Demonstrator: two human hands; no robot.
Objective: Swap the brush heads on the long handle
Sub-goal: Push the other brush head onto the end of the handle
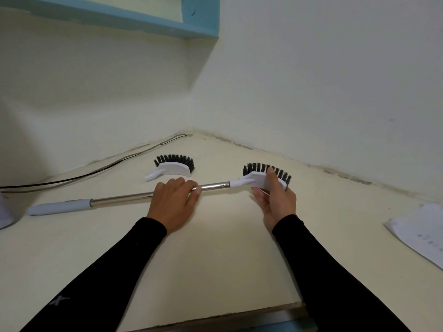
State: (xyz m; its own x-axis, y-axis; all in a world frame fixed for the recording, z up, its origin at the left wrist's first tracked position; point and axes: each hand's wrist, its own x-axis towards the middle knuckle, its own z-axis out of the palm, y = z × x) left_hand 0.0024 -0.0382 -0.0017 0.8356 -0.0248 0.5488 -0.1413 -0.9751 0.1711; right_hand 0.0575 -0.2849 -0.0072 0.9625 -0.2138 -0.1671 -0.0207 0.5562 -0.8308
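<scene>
A long handle [119,198], a silver metal rod with a pale grey grip at its left end, lies across the cream counter. My left hand [173,202] grips the rod near its right end. A white brush head with black bristles [260,177] sits on the rod's tip, and my right hand [276,200] holds it from below with the thumb over its back. A second, loose brush head [173,167] of the same kind lies on the counter behind my left hand, bristles toward the wall.
The counter [215,248] fills a corner between two pale walls. A black cable [96,170] runs along the left wall. Printed paper sheets [422,233] lie at the right edge. A pale object [4,212] stands at the far left. A blue shelf [191,20] hangs above.
</scene>
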